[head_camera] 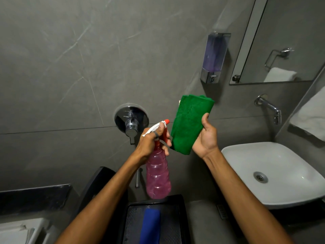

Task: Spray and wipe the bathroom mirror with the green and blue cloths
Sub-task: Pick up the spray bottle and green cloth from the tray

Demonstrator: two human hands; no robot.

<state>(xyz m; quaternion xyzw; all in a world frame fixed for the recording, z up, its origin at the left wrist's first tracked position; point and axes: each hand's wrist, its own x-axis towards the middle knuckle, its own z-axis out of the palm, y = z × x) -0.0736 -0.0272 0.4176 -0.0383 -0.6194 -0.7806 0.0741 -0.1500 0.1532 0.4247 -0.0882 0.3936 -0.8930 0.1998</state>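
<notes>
You had no readable text, label, brand or number before you; the spray bottle (158,175) and soap dispenser (213,57) showed none.

A black tray (182,219) sits at the six o'clock edge of the view, its mesh-patterned floor carrying a folded blue cloth (151,226) that lies lengthwise down its middle. At three o'clock a white basin (274,175) rests on a dark worktop (299,215). At eight o'clock a dark ledge (33,196) runs along the grey wall.
</notes>
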